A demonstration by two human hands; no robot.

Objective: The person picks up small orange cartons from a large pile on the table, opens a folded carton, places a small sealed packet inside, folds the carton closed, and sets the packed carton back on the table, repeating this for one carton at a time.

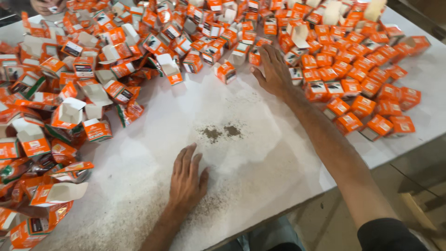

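Hundreds of orange cartons [353,69] heaped far, pointing every way | my right hand [274,72] spread flat, fingertips at heap | left hand [187,179] flat on white table [153,135], empty

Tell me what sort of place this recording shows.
Probably a small packing workshop. A white table is heaped with small orange cartons, many open and empty. Dark powder lies spilled on the table between the left hand, resting flat, and the right hand by the cartons.
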